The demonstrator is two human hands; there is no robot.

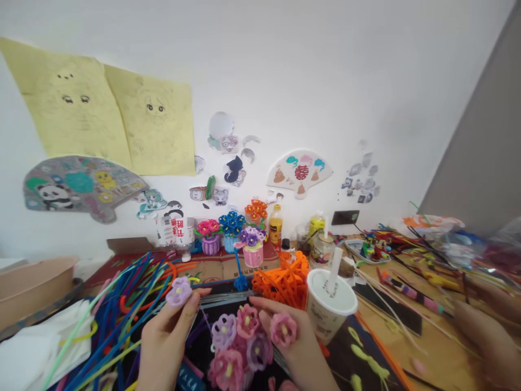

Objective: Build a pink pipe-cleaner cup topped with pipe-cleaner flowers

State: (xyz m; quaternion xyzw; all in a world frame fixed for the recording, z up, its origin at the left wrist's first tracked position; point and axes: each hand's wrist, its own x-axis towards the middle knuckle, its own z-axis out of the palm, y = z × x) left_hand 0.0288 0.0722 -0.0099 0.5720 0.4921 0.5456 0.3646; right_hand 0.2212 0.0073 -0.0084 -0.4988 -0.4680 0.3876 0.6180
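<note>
My left hand [169, 331] is closed in a pinch at the lower centre-left, with a lilac pipe-cleaner flower [178, 291] at its fingers. My right hand [291, 336] has its fingers apart, just right of a bunch of pink and purple flowers [240, 347]. A pink flower [284, 329] shows against the back of my right hand; what bears it is hidden. Thin wires [226, 297] lie between my two hands, behind the bunch.
Coloured pipe cleaners [118, 304] cover the left side. A lidded cup with a straw [331, 298] stands beside my right hand, near an orange pile [285, 277]. Potted flowers [232, 231] stand by the wall. Another person's hand [480, 331] is at the right.
</note>
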